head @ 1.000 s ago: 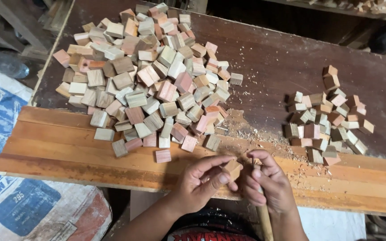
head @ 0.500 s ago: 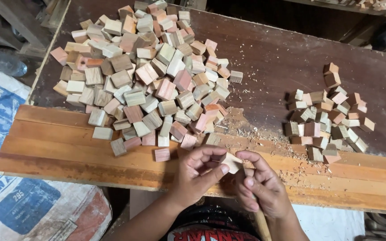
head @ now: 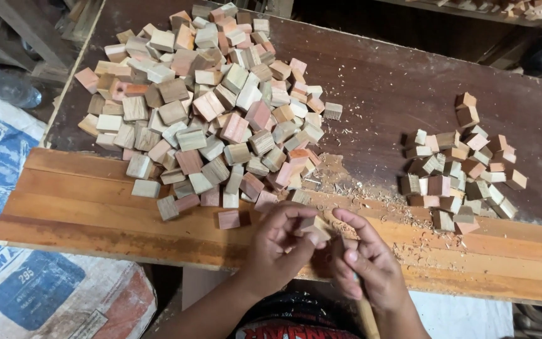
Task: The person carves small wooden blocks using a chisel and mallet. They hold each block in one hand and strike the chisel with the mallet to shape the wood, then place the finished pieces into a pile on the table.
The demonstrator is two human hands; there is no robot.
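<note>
Well, working from the left, I am seeing a printed sack (head: 26,276) off beyond the left hand's side, below the edge of the surface (head: 95,207), and a big heap of small wooden blocks (head: 214,107) lying up and to the left of the fingers, pale, tan and pinkish pieces jumbled together. One loose pinkish block (head: 228,219) is sitting just to the left of the left hand's fingertips, apart from them.

My left hand (head: 280,245) is curling its fingers (head: 286,213) around a small pale wooden block (head: 317,227), pinching it between thumb and fingertips just above the front plank. My right hand (head: 368,267) is closing in from the other side, its fingers (head: 352,221) bent and touching the same block, while a wooden handle (head: 365,317) is running down out of that palm; I cannot tell what tip it carries.

I am judging the block to be light, stiff and dry, with slightly rough sawn faces that should not slip; being so small, it is best taken on two opposite flat faces, leaving an edge exposed.

Shavings (head: 371,194) are lying scattered just beyond the fingertips. Further right, well apart from the right hand's fingers, a smaller pile of blocks (head: 459,169) is resting on the dark board.
</note>
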